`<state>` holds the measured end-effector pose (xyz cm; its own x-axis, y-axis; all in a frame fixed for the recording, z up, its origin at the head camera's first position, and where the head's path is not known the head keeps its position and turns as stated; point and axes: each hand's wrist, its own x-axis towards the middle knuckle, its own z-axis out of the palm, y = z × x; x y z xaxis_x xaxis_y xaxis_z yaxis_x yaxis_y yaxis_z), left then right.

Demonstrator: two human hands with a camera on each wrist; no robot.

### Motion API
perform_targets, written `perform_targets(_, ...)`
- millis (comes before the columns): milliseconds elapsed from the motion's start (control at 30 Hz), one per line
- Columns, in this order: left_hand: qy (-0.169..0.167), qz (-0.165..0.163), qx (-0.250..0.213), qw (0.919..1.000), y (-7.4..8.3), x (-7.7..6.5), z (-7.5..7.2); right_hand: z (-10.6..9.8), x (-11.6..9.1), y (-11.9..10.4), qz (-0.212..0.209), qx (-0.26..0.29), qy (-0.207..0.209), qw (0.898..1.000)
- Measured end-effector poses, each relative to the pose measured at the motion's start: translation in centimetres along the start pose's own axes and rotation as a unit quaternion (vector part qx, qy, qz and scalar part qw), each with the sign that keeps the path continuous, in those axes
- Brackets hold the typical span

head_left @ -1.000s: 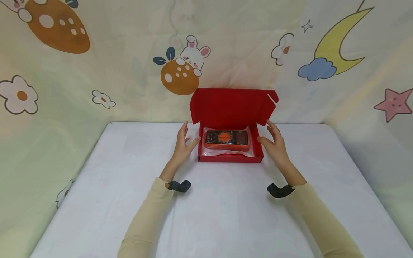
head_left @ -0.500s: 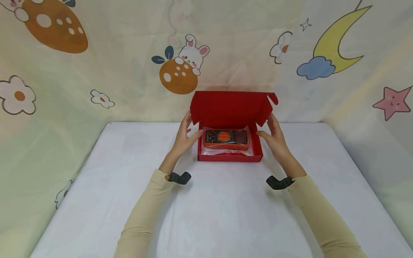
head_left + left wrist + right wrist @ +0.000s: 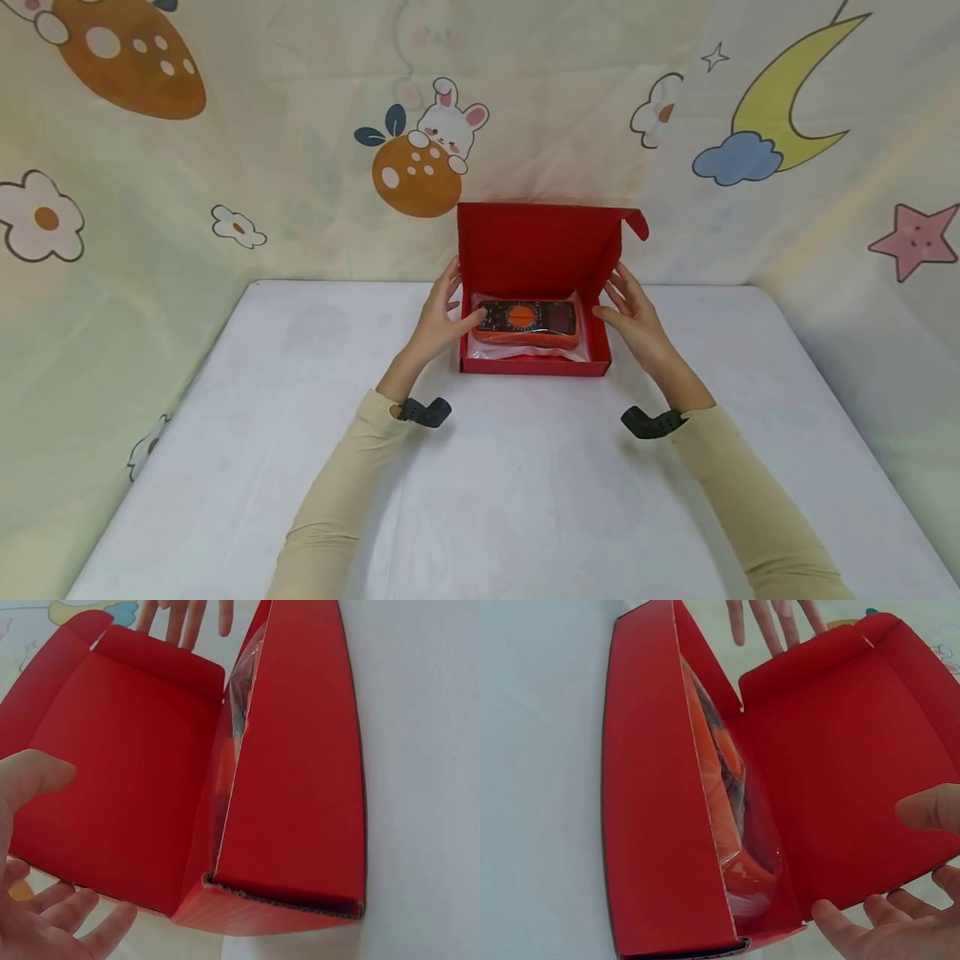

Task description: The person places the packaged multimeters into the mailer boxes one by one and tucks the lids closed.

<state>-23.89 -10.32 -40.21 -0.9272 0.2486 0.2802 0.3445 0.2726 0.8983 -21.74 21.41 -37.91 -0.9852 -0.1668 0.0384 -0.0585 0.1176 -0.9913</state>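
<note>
Our left hand [image 3: 437, 319] and right hand [image 3: 636, 325] grip nothing, relaxed at the sides of the raised lid [image 3: 536, 250]; the bagged multimeter [image 3: 525, 325] lies in the red box [image 3: 536, 367], just right of centre. Uneven pressing could buckle the side flaps [image 3: 802, 664].

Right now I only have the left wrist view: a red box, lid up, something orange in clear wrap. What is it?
Observer: A multimeter, lying face up; the head view shows it plainly.
Operator: Which way round does it lie?
Observer: Its display is at the end nearer the right hand.
Operator: And where does it all sit?
Observer: The red box stands near the far edge of the white table.
</note>
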Motion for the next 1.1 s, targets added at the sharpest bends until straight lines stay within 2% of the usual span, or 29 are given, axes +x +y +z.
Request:
perform_targets(133, -0.011, 0.01, 0.009, 0.9998, 0.0, 0.0, 0.6, -0.1, -0.3, 0.2, -0.003, 0.0, 0.004, 1.0)
perform_targets(300, -0.016, 0.003, 0.019, 0.9997, -0.2, -0.4, 1.0, -0.2, -0.8, 0.9, 0.001, -0.01, 0.009, 1.0)
perform_targets(567, -0.009, 0.012, 0.024, 0.9996, -0.9, -0.8, 1.3, -0.6, -0.9, 1.1, -0.017, -0.007, 0.006, 1.0)
perform_targets(733, 0.0, 0.02, 0.03, 0.9994, -1.1, -1.1, 1.4, -0.7, -0.8, 0.7, -0.002, -0.008, 0.015, 1.0)
perform_targets(1000, 0.009, 0.03, 0.005, 0.9995, -1.7, -1.2, 1.2, -1.1, -1.1, 0.9, 0.002, 0.002, 0.026, 1.0)
perform_targets(1100, 0.002, 0.036, 0.0, 0.9994, -1.8, -1.3, 1.1, -1.1, -1.1, 1.1, 0.005, 0.0, 0.029, 1.0)
